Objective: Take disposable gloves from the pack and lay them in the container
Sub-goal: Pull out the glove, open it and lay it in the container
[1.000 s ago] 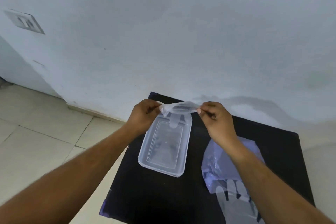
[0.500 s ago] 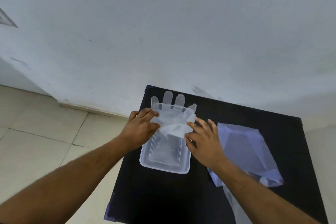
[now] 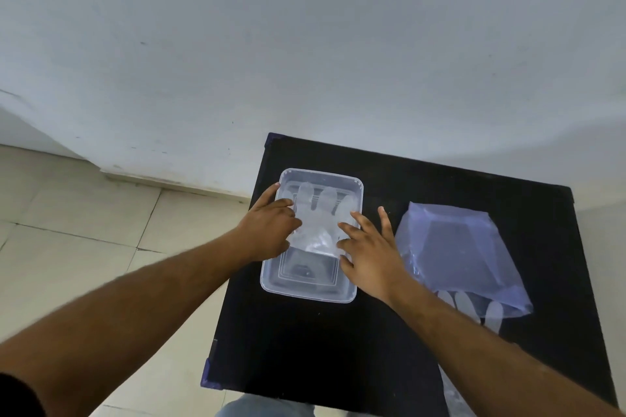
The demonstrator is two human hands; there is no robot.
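Observation:
A clear rectangular plastic container stands on a black table. A see-through disposable glove lies flat inside its far half, fingers pointing away from me. My left hand rests on the glove's left edge at the container's left rim. My right hand presses on the glove's right edge with fingers spread. To the right lies the bluish plastic glove pack, with glove fingers sticking out of its near end.
The table stands against a pale wall. Beige floor tiles lie to the left, past the table's left edge. More clear plastic hangs at the table's near right.
The glove, held stretched in the air between both hands, came down into the container. Its fingers overhung the far rim half a second ago; now it lies inside, both hands flat on it.

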